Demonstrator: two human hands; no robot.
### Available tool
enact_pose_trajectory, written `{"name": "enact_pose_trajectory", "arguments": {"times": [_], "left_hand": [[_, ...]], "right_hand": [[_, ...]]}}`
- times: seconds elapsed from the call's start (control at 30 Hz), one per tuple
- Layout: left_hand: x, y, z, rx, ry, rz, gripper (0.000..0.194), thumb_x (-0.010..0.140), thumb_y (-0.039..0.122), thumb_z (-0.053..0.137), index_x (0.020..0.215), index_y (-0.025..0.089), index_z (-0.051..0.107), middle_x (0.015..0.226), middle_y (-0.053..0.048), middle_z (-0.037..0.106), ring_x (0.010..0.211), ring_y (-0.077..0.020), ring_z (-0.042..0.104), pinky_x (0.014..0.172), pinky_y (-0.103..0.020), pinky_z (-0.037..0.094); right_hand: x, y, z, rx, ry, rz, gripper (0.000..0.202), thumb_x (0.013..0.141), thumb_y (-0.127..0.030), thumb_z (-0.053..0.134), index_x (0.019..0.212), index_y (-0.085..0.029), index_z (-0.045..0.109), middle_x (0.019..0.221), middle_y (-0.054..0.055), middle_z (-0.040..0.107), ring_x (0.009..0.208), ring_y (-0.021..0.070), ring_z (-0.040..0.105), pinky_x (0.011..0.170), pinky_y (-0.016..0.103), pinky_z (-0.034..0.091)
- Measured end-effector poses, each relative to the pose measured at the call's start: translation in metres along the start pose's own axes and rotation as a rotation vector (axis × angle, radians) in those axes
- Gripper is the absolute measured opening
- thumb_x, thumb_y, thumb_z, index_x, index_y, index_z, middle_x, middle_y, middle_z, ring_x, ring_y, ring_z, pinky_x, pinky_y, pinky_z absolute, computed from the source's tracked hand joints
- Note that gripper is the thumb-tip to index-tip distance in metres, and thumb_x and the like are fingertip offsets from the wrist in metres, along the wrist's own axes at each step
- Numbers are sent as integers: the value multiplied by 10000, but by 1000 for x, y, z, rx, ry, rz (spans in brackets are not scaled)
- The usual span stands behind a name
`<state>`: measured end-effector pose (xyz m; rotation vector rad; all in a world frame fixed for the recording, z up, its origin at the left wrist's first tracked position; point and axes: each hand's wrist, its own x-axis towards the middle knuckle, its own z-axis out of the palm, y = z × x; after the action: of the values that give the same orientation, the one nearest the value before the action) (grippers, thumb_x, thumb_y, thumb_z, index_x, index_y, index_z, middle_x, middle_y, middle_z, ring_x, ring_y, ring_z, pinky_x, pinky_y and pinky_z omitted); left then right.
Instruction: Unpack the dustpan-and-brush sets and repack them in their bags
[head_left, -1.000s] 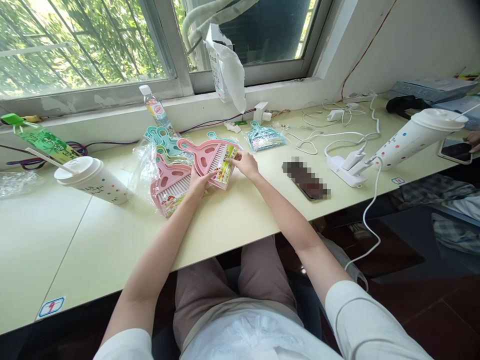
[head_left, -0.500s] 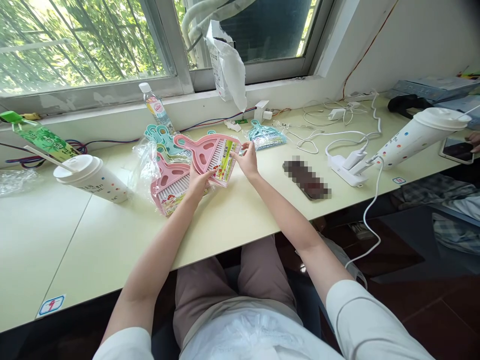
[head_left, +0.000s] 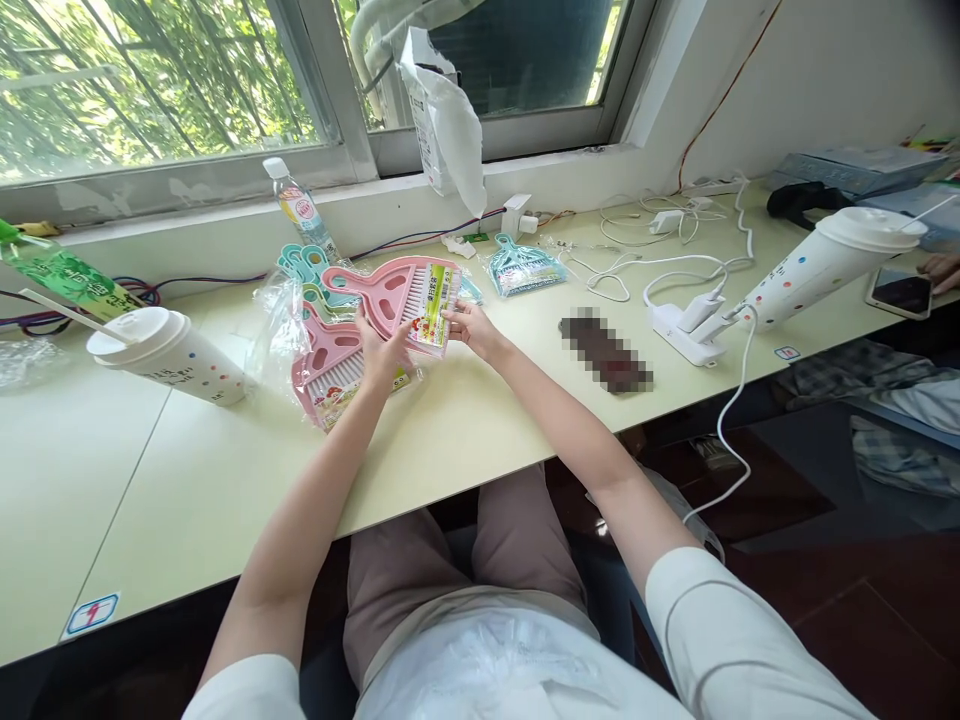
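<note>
Between my two hands, above the table, is a pink dustpan and brush set (head_left: 390,298) with a green and yellow label. My left hand (head_left: 382,350) grips its lower left edge, thumb over the front. At the label's right edge, the fingers of my right hand (head_left: 474,330) pinch the set. Just below lies a second pink dustpan set (head_left: 330,365), partly covered by my left hand. Teal dustpan sets (head_left: 304,265) are behind it in clear plastic wrap (head_left: 274,320). One more teal set (head_left: 523,268) rests farther right, beyond my right hand.
A white cup with a straw (head_left: 169,350) leans at left, near a green bottle (head_left: 71,272). A phone-like dark object (head_left: 606,350), blurred out, lies right of my arm. Beyond it are a white power strip (head_left: 686,335), cables and another cup (head_left: 825,270). Another person's hand (head_left: 941,270) touches a phone.
The view has shifted slightly, so most things sit a little farther left. Both hands still hold the pink set, and my right hand's fingers have moved lower along its right edge.
</note>
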<state>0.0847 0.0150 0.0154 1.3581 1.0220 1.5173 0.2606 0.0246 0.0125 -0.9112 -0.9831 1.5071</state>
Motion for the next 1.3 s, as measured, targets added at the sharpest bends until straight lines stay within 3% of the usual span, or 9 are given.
{"name": "enact_pose_trajectory", "arguments": {"times": [0.17,0.3,0.4,0.53,0.73,0.87,1.07,1.13,1.3], "left_hand": [[-8,23,-6,436,256,244,575,937,273,512,1472,283,302,1560,-130,350,1317,-246,520,1121,-432,416],[-4,41,-23,850,308,382,484,889,159,524,1359,254,465,1614,-107,256,1504,-305,235,1215,-575,204],[11,36,-42,1032,344,344,511,852,112,517,1352,207,478,1617,-134,266,1521,-339,149,1193,-685,105],[29,17,-64,1041,380,174,463,849,106,503,1307,170,515,1545,-209,380,1459,-378,294,1170,-715,117],[31,8,-77,924,353,365,496,889,70,380,1349,203,511,1597,-142,253,1457,-338,286,1161,-590,316],[35,3,-81,879,322,382,513,881,39,346,1338,173,537,1544,-131,357,1423,-285,373,1168,-482,368],[34,2,-72,801,169,435,452,924,78,329,1227,241,621,1225,-84,653,1254,-241,543,1134,-462,370],[28,3,-64,847,134,458,471,904,56,330,1181,258,654,1108,-66,698,1185,-244,575,1128,-486,335],[19,6,-54,955,185,457,418,847,52,365,928,249,725,838,-50,709,1040,-261,612,1090,-516,287]], "right_hand": [[3,-3,-9,62,43,-97,138,866,-193,648,995,-205,602,856,-8,760,769,144,735,826,326,617],[6,-3,-17,98,108,-138,136,867,-162,621,994,-203,595,849,-11,760,742,136,725,796,307,619],[6,-3,-20,107,159,-133,129,864,-136,600,976,-201,595,837,-18,750,718,126,713,758,286,618],[4,-4,-19,107,220,-101,143,871,-95,550,959,-198,599,807,-23,736,673,115,695,752,284,611],[4,-3,-20,85,280,-78,151,870,-93,547,966,-196,601,814,-13,732,681,121,692,783,295,600],[5,-3,-22,82,296,-76,141,863,-102,559,958,-196,603,818,-12,729,694,121,693,795,297,598],[6,-2,-23,81,310,-78,140,861,-107,549,954,-199,597,793,-19,717,701,117,691,786,292,607],[6,-2,-23,81,320,-78,140,861,-105,541,953,-195,598,802,-12,719,708,125,694,811,316,607],[6,-4,-24,82,365,-64,150,855,-92,532,950,-187,597,817,-2,717,717,132,697,817,314,599]]}}
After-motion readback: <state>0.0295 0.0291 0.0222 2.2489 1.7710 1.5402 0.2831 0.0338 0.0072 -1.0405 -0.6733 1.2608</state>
